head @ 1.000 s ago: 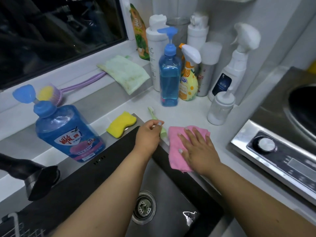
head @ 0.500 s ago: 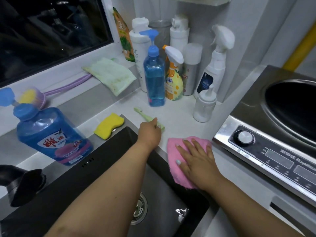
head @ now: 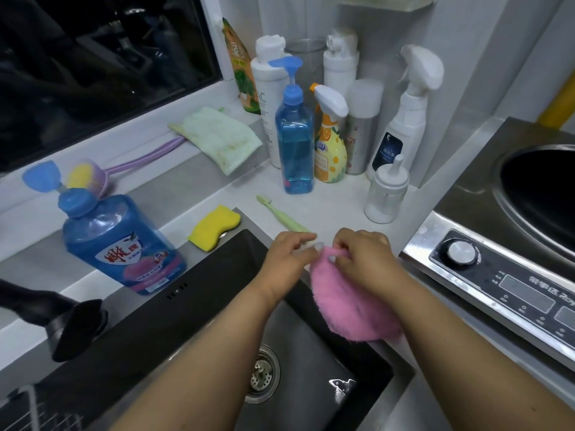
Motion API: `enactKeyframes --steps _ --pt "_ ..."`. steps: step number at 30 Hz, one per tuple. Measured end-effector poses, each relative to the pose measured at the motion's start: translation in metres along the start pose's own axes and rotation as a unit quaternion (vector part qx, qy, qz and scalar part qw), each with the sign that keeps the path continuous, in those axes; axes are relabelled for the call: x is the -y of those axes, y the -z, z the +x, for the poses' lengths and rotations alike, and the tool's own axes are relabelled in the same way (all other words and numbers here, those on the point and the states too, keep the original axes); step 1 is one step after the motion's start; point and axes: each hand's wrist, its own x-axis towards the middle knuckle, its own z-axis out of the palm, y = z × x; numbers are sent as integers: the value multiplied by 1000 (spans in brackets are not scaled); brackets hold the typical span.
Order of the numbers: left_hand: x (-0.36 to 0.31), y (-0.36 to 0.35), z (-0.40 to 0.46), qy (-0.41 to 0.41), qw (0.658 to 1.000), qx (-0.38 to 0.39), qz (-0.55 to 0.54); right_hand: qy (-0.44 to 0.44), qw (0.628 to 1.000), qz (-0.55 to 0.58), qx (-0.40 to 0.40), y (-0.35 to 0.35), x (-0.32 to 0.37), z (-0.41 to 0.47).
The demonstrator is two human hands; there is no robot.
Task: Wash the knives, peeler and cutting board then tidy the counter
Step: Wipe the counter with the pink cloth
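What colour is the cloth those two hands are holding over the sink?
Pink. The cloth shows best in the head view, the only one here.

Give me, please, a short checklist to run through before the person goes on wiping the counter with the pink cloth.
1. Cloth in hand: ok. The right hand grips the pink cloth at its top edge; the left hand pinches there too.
2. Cloth over the counter: not ok. Most of it hangs over the sink edge.
3. Path clear: not ok. The green toothbrush lies just beyond the hands.
4. Yellow sponge out of the way: ok, at the sink corner.
5. Small white bottle upright: ok.
6. Counter dry: cannot tell.
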Motion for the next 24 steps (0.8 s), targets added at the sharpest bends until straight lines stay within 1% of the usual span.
enactKeyframes --steps 2,3,5,7,9,10,12,14,16,17,18,19,22,24 --pt "-5 6 -13 -10 994 60 -90 15 995 100 24 21 8 -2" --pt "-10 9 -18 -15 993 60 -104 14 989 146 35 32 13 -1" --pt "-23 16 -25 -29 994 21 -105 -2 971 228 74 52 20 5" --pt "-34 25 -28 -43 992 -18 -113 -27 947 276 159 65 25 10" --pt "-41 37 -31 -45 988 -47 -138 -41 915 318 245 64 32 11" --pt "-41 42 -31 -41 986 -63 -151 -48 893 360 266 60 36 10" --pt "-35 54 -31 -32 982 -115 -147 -73 826 489 271 43 49 10" --pt "-22 66 -26 -15 978 -183 -101 -123 735 620 243 23 61 10" --pt "-3 84 -20 22 971 -236 22 -175 645 710 222 6 72 11" --pt "6 91 -16 43 963 -246 98 -191 615 735 213 -1 75 11" --pt "17 102 -12 58 953 -252 160 -202 594 751 207 -10 81 15" --pt "25 109 -8 63 944 -252 204 -209 581 762 195 -15 84 16" --pt "46 118 11 52 926 -240 286 -217 556 787 158 -27 90 25" --pt "56 121 29 66 917 -218 327 -216 546 798 136 -30 93 34"
